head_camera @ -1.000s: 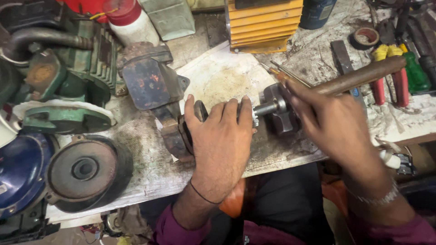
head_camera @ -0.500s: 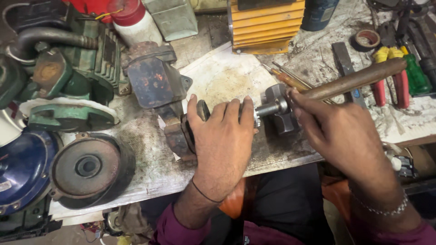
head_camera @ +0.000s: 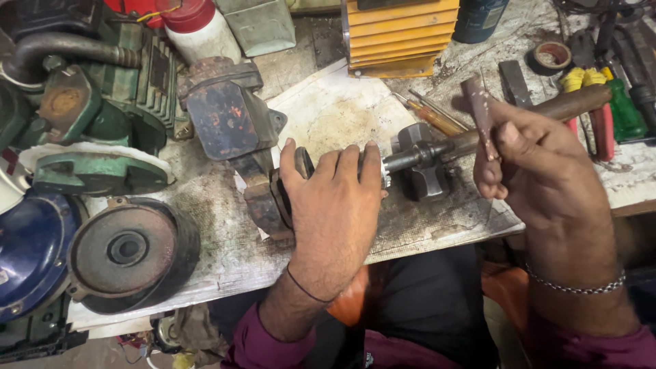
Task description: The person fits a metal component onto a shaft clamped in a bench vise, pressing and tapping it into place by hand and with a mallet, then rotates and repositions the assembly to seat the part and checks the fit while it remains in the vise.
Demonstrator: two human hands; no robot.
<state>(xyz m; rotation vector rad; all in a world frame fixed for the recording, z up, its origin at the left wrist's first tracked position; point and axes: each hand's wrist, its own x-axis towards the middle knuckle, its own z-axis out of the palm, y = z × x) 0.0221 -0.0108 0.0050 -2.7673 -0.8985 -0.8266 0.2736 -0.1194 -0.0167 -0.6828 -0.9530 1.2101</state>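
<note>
While my left hand (head_camera: pixel 336 208) lies flat over a dark metal shaft part on the worn, stained workbench (head_camera: pixel 225 253), its fingers rest together and curled down on the piece, which sits between a rusty bench vise (head_camera: pixel 229 116) and a dark finned metal rotor (head_camera: pixel 420 164). My right hand (head_camera: pixel 540 174), with a thin silver chain bracelet (head_camera: pixel 577 287) at the wrist, is raised just right of the rotor, its fingers clamped on the brown wooden handle of a hammer (head_camera: pixel 570 106) whose rusty head (head_camera: pixel 480 113) stands upright above the thumb. Left of me, near the bench edge, sits a round dark grey motor end cover (head_camera: pixel 126 249), with a blue rounded casing (head_camera: pixel 31 249) beside it. Farther back I see a green ribbed motor body (head_camera: pixel 130 89), a white bottle with a red cap (head_camera: pixel 198 27), a yellow ribbed box (head_camera: pixel 400 34) and, at far right, red and green handled tools (head_camera: pixel 611 113) and a small roll of tape (head_camera: pixel 551 56).
</note>
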